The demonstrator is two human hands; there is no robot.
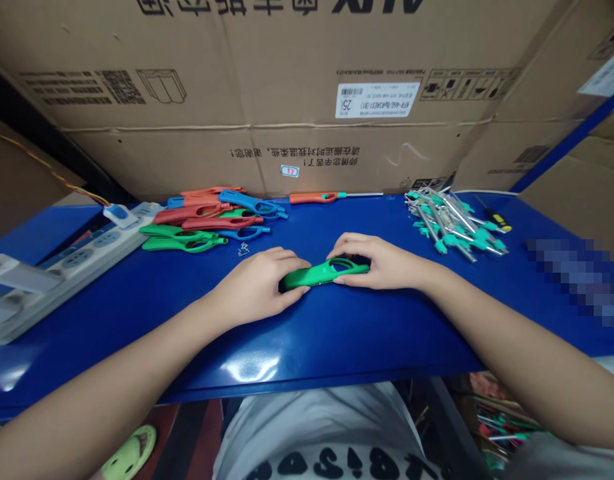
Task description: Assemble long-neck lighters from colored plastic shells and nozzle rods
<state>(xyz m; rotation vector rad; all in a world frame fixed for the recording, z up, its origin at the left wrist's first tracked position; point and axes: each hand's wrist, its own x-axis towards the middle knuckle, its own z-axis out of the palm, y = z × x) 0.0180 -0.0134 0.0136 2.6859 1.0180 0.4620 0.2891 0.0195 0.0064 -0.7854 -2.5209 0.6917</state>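
A green lighter handle (317, 274), with an oval finger loop near its right end, is held level just above the blue table. My left hand (267, 283) closes around its wide left end, thumb along the near side. At the loop end, my right hand (369, 260) pinches it between thumb and fingers. Beyond my left hand lies a pile of red, blue and green lighter handles (207, 223). To the right of my right hand is a heap of metal lighter tubes with teal parts (454, 223).
An orange lighter with a long metal tube (317, 198) lies along the back, against a cardboard wall (267, 160). Several tiny pale pins (243, 249) sit by the handle pile. A power strip (87, 253) runs along the left. A yellow-and-black screwdriver (497, 219) is at the right.
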